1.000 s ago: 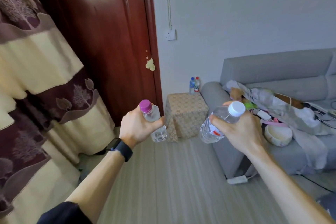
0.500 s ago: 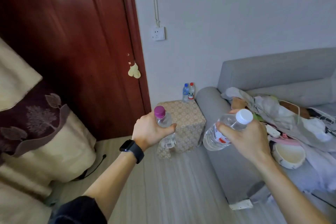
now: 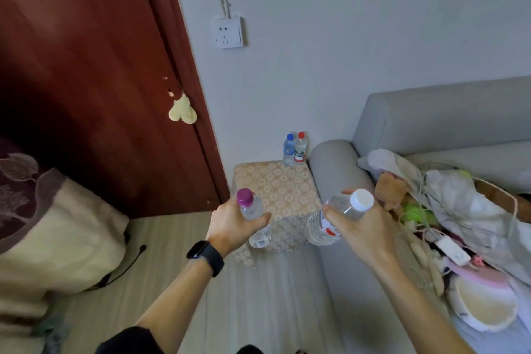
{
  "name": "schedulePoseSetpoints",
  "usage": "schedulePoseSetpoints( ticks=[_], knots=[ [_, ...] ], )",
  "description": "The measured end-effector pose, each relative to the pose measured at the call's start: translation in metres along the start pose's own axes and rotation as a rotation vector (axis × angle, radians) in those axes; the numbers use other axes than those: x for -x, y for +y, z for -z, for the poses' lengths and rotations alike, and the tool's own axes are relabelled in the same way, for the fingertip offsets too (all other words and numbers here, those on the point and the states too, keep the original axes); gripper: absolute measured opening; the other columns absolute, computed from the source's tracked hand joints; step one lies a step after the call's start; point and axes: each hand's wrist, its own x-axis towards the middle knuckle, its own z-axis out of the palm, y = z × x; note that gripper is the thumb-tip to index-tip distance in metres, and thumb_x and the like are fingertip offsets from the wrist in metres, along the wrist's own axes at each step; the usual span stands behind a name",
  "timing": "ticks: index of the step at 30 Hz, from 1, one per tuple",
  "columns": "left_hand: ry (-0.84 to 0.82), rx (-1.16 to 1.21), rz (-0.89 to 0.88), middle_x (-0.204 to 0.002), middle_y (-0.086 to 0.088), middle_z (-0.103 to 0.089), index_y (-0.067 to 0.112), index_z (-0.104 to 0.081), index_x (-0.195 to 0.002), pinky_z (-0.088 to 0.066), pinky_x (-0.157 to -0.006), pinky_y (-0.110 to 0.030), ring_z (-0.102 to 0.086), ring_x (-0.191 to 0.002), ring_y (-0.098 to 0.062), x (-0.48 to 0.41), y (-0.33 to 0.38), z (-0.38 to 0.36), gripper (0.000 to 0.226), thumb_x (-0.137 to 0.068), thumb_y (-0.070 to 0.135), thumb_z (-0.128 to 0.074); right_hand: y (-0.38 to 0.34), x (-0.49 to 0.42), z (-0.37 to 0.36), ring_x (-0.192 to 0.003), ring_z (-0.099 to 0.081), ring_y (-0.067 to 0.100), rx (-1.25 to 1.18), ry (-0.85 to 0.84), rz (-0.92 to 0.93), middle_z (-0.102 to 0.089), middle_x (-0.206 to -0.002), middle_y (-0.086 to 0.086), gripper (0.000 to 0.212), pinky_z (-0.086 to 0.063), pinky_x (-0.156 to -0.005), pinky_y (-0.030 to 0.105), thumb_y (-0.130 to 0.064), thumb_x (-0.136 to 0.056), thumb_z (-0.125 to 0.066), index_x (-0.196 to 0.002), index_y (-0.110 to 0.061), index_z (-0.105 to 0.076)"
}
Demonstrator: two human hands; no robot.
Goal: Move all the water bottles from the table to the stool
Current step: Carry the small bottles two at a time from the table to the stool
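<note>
While near the stool [image 3: 276, 181] edge, purple-capped bottle [image 3: 252, 209] and white-capped bottle [image 3: 323, 228] aloft.

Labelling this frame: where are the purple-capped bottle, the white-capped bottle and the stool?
purple-capped bottle [image 3: 244, 197], head view, its cap.
white-capped bottle [image 3: 362, 200], head view, its cap.
stool [image 3: 277, 181], head view, bare patterned top.

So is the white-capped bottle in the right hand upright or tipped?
Tipped: the white-capped bottle slants in the right hand, cap higher and to the right of its base.

Clear glossy plastic bottles [image 3: 293, 149] stand on a patterned cloth-covered stool [image 3: 275, 190] beside a matt fabric sofa [image 3: 431, 118].
</note>
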Motion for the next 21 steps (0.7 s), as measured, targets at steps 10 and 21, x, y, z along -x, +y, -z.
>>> schedulePoseSetpoints(
  ticks=[10, 21],
  knots=[
    [-0.145, 0.155, 0.22, -0.095, 0.017, -0.066, 0.036, -0.058, -0.107, -0.04, -0.061, -0.013, -0.06, -0.086, -0.007, -0.119, -0.022, -0.073, 0.044, -0.074, 0.056, -0.077, 0.057, -0.131, -0.083, -0.085, -0.065, 0.013, 0.056, -0.168, -0.174, -0.071, -0.087, -0.013, 0.052, -0.05, -0.072, 0.03, -0.065, -0.063, -0.074, -0.097, -0.028, -0.063],
    [-0.29, 0.272, 0.426, -0.091, 0.009, -0.059, 0.028, -0.047, -0.111, -0.041, -0.054, -0.019, -0.056, -0.075, -0.004, -0.23, -0.05, -0.113, 0.048, -0.078, 0.032, -0.081, 0.108, -0.205, -0.136, -0.083, -0.067, 0.012, 0.13, -0.233, -0.384, -0.07, -0.087, -0.009, 0.04, -0.053, -0.072, 0.034, -0.057, -0.074, -0.077, -0.095, -0.025, -0.065]
  ],
)
